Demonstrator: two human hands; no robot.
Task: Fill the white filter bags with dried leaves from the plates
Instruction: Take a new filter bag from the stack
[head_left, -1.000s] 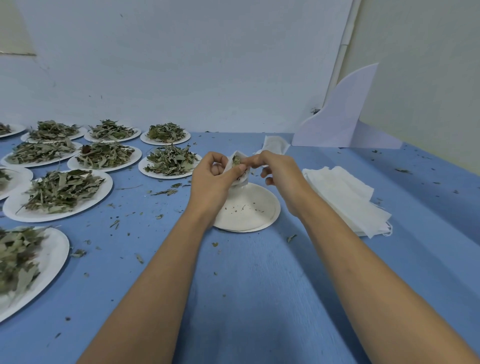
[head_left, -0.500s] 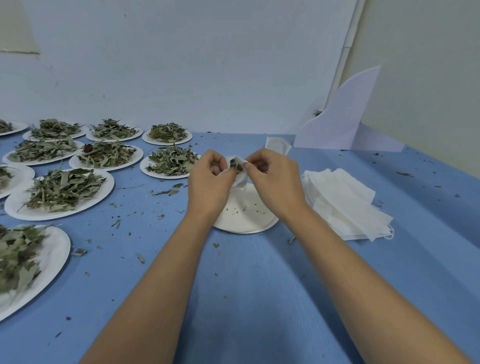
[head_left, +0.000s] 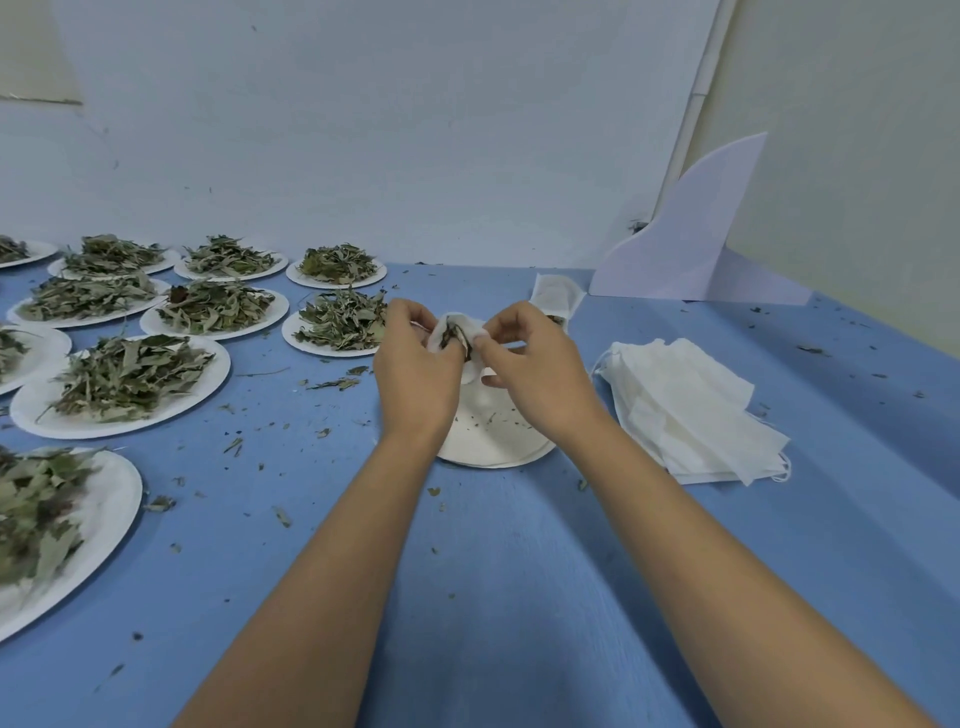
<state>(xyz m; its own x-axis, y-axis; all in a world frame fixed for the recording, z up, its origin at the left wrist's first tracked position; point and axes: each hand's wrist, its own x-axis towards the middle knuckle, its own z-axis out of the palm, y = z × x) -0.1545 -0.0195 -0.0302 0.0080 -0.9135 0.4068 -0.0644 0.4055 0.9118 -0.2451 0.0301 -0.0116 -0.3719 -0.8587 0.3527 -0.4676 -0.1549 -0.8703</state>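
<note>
just the one head cam, wide-angle, looking forward and down across the blue table (head_left: 519, 597) toward the white wall (head_left: 415, 130), sitting close in, forearms (head_left: 332, 571) filling the lower frame

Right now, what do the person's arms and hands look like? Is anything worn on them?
The left forearm and right forearm are bare, without sleeves. The left hand and right hand wear no gloves; no watch, bracelet or ring shows.

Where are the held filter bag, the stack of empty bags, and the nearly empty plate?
filter bag (head_left: 439, 330), head view, white edge
stack of empty bags (head_left: 685, 410), head view, top bag
nearly empty plate (head_left: 488, 439), head view, bare inside
</note>
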